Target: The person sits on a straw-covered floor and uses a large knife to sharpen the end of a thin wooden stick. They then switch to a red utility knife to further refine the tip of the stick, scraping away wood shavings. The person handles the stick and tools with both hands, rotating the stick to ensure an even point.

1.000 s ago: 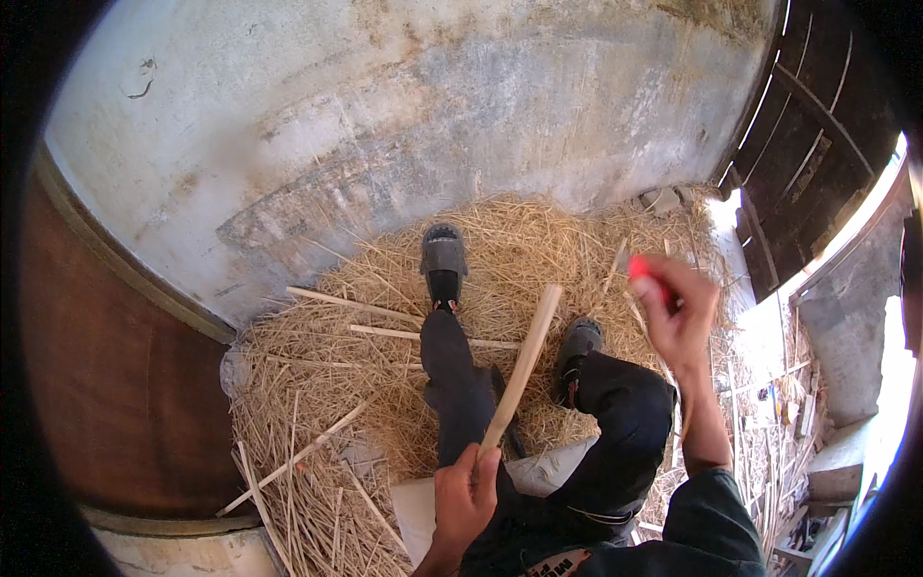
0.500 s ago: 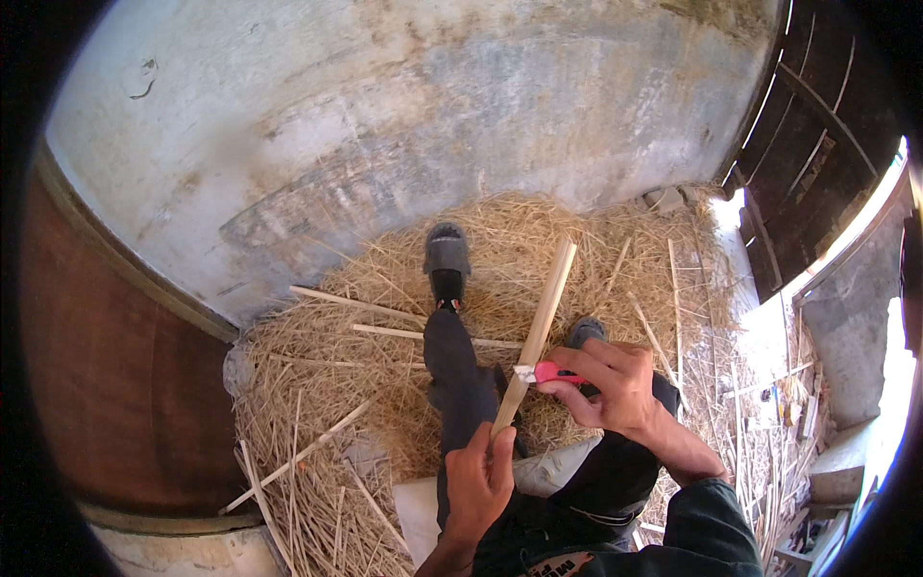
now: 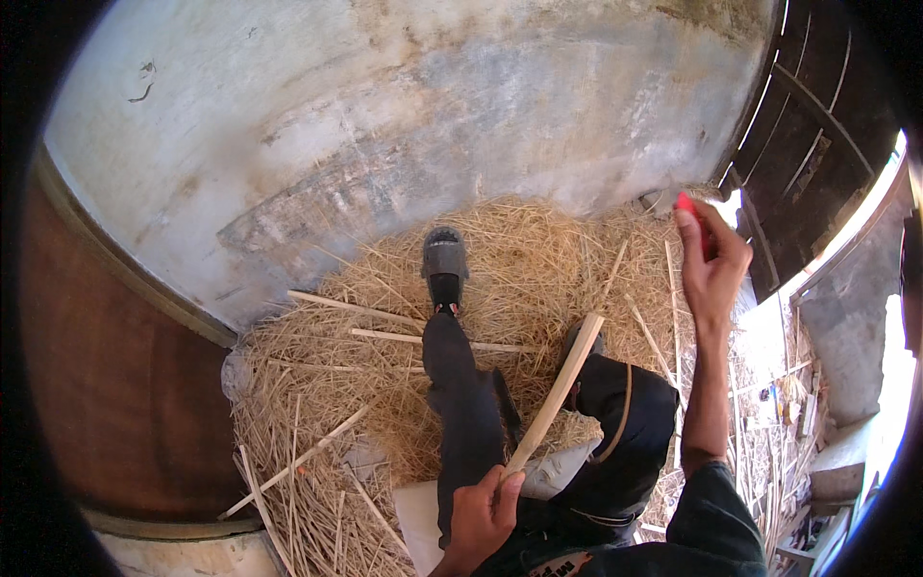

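Observation:
My left hand (image 3: pixel 486 510) is closed round the lower end of a pale wooden strip (image 3: pixel 560 392), which slants up and away to the right over my lap. Well off to the right and farther out, my right hand (image 3: pixel 714 274) is raised with its fingers wrapped round a red-handled utility knife (image 3: pixel 696 221). The knife is apart from the strip, and its blade cannot be made out. A thin curled shaving (image 3: pixel 622 415) lies over my dark right trouser leg (image 3: pixel 635 462).
Shavings (image 3: pixel 510 255) cover the floor around my feet. Several long pale sticks (image 3: pixel 308 457) lie among them on the left. A stained wall (image 3: pixel 433 106) stands ahead, a brown panel (image 3: pixel 115 375) at the left, dark boards (image 3: pixel 808 125) at the right. Pale blocks (image 3: pixel 836 471) sit lower right.
My right hand has swung up and away to the right with the utility knife, leaving the wooden strip. The strip's far end has dropped nearer to me, and a shaving now shows on my right leg.

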Tool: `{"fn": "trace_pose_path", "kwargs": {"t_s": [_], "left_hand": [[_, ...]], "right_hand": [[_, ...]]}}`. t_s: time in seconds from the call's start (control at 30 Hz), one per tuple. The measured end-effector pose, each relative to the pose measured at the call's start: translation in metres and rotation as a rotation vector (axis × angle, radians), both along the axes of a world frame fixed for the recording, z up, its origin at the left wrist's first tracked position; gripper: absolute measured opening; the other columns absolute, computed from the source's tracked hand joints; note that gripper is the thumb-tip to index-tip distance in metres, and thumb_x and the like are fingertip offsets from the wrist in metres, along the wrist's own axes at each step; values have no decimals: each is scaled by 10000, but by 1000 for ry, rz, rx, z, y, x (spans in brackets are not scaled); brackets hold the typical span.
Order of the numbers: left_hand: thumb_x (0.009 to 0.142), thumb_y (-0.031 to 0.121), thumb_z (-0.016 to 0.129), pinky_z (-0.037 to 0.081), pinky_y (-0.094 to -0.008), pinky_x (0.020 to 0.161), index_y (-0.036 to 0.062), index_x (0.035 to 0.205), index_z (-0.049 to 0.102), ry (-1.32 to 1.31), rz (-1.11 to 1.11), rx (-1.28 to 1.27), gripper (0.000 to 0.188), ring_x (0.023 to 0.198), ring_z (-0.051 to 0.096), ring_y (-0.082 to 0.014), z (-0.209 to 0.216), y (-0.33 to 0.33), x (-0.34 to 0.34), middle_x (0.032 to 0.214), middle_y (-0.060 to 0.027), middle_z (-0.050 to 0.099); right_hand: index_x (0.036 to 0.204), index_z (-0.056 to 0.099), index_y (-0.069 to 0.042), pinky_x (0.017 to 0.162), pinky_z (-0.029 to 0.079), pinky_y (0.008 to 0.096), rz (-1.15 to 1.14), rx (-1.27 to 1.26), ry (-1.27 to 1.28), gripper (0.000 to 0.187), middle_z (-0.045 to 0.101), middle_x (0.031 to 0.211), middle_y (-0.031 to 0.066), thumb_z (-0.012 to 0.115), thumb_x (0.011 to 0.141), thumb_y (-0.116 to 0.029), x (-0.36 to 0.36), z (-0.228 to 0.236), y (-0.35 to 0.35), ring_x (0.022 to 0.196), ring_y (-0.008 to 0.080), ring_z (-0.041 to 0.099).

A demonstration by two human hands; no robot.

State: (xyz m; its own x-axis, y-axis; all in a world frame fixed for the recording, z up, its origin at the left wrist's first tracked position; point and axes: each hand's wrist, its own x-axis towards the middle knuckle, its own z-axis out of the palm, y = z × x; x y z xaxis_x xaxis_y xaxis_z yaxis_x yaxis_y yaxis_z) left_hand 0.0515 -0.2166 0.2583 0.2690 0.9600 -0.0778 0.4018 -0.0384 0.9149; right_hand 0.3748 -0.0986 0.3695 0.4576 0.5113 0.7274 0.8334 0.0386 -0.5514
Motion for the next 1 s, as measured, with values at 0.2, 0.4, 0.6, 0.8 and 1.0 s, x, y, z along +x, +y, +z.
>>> {"fn": "trace_pose_path", "kwargs": {"t_s": [0.2, 0.4, 0.6, 0.8, 1.0], "left_hand": [[1066, 279, 582, 280, -333, 466, 12, 871, 607, -52, 77, 8, 332, 484, 361, -84, 3, 23, 3, 545, -27, 384], [1069, 283, 577, 290, -337, 473, 21, 827, 564, -53, 80, 90, 357, 478, 374, -97, 13, 31, 15, 551, -39, 403], [1067, 288, 577, 311, -335, 479, 13, 846, 575, -46, 99, 120, 353, 473, 407, -117, 12, 32, 20, 554, -43, 418], [1041, 201, 619, 386, -357, 437, 3, 815, 552, 4, 85, 132, 308, 446, 596, -293, 16, 32, 17, 553, -160, 503], [1052, 235, 600, 361, -352, 444, 3, 824, 569, 26, 67, 114, 327, 443, 537, -227, 15, 21, 7, 542, -119, 474]], "right_hand": [[992, 783, -52, 611, 573, 315, 569, -176, -98, 172, 763, 874, 115, 822, 853, -146, -57, -28, -37, 691, 229, 729], [1000, 782, -171, 461, 463, 315, 665, -219, -286, 267, 618, 682, -20, 860, 805, -335, -94, -72, -56, 498, 172, 587], [977, 783, -165, 446, 437, 315, 629, -202, -312, 285, 588, 658, -24, 867, 782, -355, -93, -72, -55, 482, 168, 565], [970, 788, -187, 449, 438, 320, 606, -191, -341, 266, 570, 644, -28, 872, 776, -350, -89, -68, -52, 480, 170, 560], [976, 788, -169, 463, 452, 337, 502, -144, -316, 244, 567, 641, 2, 865, 788, -303, -75, -49, -35, 494, 193, 576]]}}
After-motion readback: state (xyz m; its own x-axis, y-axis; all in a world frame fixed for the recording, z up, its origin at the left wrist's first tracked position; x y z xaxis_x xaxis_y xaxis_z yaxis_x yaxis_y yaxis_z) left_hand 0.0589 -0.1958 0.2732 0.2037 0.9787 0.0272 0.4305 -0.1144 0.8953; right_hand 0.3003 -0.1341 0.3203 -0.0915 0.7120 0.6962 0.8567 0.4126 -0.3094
